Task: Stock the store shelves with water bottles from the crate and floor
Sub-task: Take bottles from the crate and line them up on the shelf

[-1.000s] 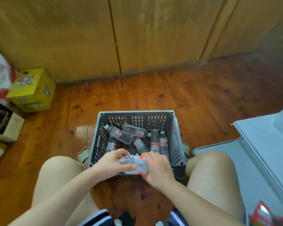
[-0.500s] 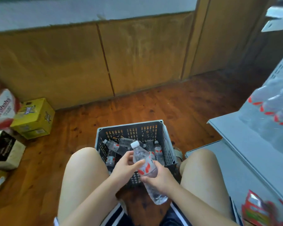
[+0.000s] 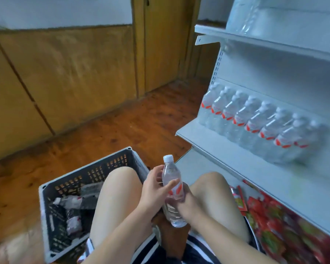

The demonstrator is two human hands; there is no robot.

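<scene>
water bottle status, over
Both grip the water bottle: left hand high, right hand low. Upright over the lap, cap on. Front of shelf bare ahead of the bottle row, path open.

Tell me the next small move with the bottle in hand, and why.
Probably lift the bottle right, toward the shelf. Both the left hand and right hand grip it cap up, and a bare strip lies in front of the row of bottles there.

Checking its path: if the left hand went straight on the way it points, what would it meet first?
The left hand, pointing up-right, likely meets the shelf edge before the bottle row; depth unclear.
</scene>
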